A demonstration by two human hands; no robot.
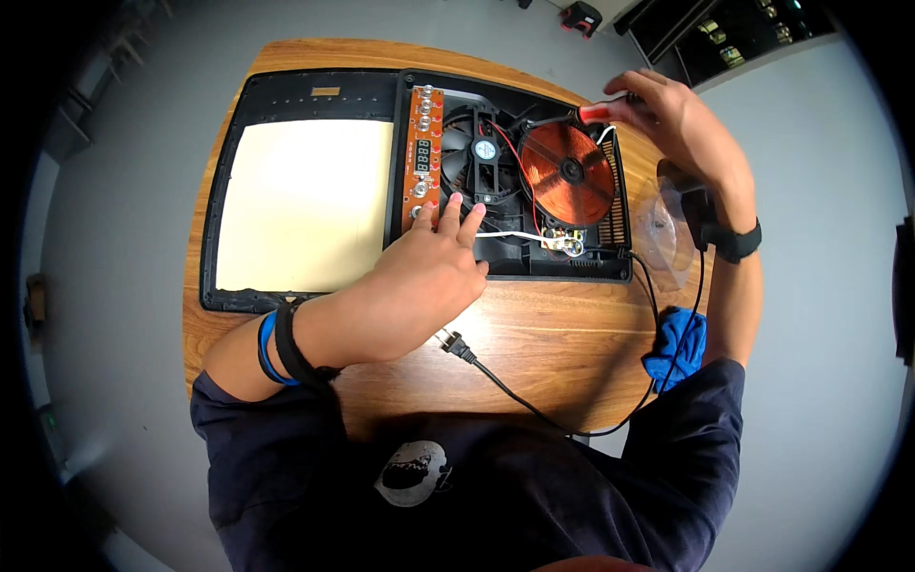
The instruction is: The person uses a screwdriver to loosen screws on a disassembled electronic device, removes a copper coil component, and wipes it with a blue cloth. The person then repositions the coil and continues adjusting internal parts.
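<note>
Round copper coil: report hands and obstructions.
Left fingers spread at orange rectangular circuit board. Right hand holds red-handled screwdriver near upper edge of copper coil. Black plug loose, clear of coil.

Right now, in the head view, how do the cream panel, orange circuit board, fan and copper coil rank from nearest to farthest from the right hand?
1. Copper coil: just left of the right hand.
2. Fan: left of the coil.
3. Orange circuit board: left of the fan.
4. Cream panel: farthest left.
</note>
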